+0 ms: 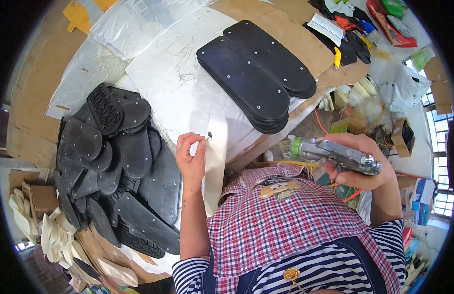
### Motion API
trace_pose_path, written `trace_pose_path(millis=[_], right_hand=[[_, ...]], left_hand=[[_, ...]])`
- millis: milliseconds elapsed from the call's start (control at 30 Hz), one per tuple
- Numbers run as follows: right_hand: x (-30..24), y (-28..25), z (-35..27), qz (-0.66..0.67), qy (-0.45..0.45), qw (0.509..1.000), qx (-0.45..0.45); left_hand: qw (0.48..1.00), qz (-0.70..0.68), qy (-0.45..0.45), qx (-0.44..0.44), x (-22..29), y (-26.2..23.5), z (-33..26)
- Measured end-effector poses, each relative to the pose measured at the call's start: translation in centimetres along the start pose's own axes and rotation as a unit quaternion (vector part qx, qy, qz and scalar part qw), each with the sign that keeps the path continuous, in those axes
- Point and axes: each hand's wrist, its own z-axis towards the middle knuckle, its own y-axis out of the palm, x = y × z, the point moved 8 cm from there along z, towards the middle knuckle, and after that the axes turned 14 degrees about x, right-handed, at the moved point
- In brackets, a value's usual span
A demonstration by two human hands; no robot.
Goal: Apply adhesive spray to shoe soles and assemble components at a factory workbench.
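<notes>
My left hand (191,159) is raised over the near table edge, its thumb and index finger pinched together at a cream sheet-like piece (216,159). A small dark spot shows beside the fingertips. Whether the fingers grip the piece or something tiny is unclear. On the right, my right hand (369,157) is wrapped round a metal spray gun (342,154), whose green-collared nozzle points left. Beyond my hands lie two neat side-by-side stacks of black sole-shaped pads (246,78) with small metal studs.
A loose heap of black sole-shaped pieces (134,157) covers the table's left side. Cream sole-like pieces (53,235) are piled at lower left. An open notebook (326,28) and a yellow-handled tool (337,58) lie at far right. An orange hose (353,196) runs near the spray gun.
</notes>
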Motion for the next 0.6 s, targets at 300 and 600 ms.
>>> trace_pose_path(millis=[300, 600], right_hand=[[-0.9, -0.2, -0.3, -0.047, -0.04, 0.996, -0.069], [1.6, 0.5, 0.3, -0.063, -0.017, 0.997, -0.039]], left_hand=[[0.999, 0.03, 0.025, 0.003, 0.2, 0.0, 0.5], [0.983, -0.119, -0.141, 0.02, 0.2, 0.3, 0.4]])
